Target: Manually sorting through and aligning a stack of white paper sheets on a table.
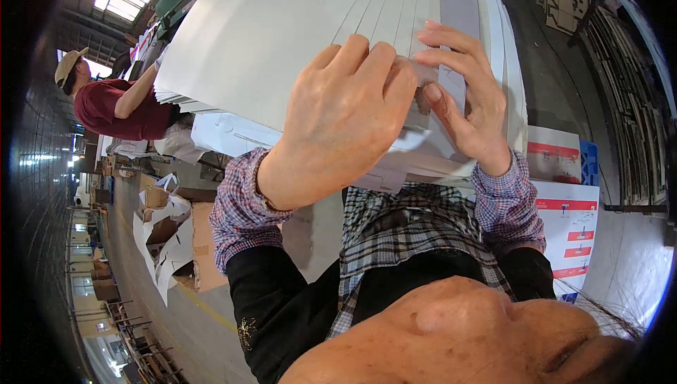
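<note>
A thick stack of large white sheets [247, 38] lies in front of me, its right part fanned so that several edges show as spreading lines. My left hand [345, 102] is closed, knuckles up, at the near end of the fanned edges; its fingertips are hidden, and it seems to grip the sheets there. Just right of it is my right hand [472, 91], its fingers apart and curved toward the left hand. The right thumb is beside a small greyish, blurred patch at the sheets' near corner, which I cannot make out. Bluish-grey sheet surface shows between right thumb and fingers.
At the far left a person [123, 102] in a dark red shirt and cap stands by the stack. A cardboard box with torn white scraps [201, 246] is on the floor at left. Red-and-white cartons [564, 222] stand at right, near leaning dark boards [627, 109].
</note>
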Demonstrator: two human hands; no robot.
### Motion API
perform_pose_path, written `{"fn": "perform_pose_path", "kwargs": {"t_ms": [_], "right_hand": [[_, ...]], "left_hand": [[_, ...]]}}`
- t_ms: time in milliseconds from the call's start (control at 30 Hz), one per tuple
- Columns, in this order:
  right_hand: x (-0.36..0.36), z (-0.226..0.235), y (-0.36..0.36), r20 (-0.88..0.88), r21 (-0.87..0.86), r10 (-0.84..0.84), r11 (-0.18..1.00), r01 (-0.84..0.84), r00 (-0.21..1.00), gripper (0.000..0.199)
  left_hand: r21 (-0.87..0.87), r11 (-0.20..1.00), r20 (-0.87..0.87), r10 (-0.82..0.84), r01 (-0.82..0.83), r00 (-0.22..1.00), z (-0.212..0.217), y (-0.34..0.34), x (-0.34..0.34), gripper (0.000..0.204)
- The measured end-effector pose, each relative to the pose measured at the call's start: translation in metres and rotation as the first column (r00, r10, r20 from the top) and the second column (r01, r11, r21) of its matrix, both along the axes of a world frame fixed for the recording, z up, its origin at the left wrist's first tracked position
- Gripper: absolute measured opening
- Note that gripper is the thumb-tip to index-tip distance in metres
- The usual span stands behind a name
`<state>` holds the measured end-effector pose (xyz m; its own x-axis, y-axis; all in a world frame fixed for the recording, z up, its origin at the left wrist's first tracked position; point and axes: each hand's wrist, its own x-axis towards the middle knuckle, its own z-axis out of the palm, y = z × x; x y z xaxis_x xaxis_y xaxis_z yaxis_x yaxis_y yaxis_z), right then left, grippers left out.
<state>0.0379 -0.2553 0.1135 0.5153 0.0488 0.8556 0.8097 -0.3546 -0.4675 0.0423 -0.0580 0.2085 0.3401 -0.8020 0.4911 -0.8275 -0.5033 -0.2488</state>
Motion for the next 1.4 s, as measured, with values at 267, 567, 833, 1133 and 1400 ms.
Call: {"fn": "perform_pose_path", "kwargs": {"t_ms": [267,567,833,1133,1400], "right_hand": [[-0.002,-0.005,0.008,0.034,0.088,-0.070,0.994,0.067,0.997,0.034],[0.003,-0.005,0.006,0.099,-0.090,-0.143,0.984,0.153,0.985,0.028],[0.005,-0.003,0.010,0.118,-0.061,-0.160,0.984,0.168,0.980,0.029],[0.006,-0.003,0.006,0.168,-0.129,-0.193,0.968,0.215,0.967,0.029],[0.003,-0.006,-0.004,-0.075,0.191,0.124,0.976,-0.108,0.989,0.028]], "left_hand": [[-0.112,0.992,0.043,-0.049,0.054,0.998,0.003,0.000,0.009,0.022],[-0.176,0.984,0.085,-0.014,0.029,0.996,0.001,-0.013,0.016,0.016],[-0.207,0.978,0.163,0.033,0.002,0.986,-0.009,-0.026,0.013,0.024],[-0.150,0.987,0.125,-0.033,0.052,0.992,-0.010,-0.010,0.016,0.022],[-0.153,0.986,-0.080,-0.077,0.064,0.994,0.000,0.003,0.010,0.022]]}}
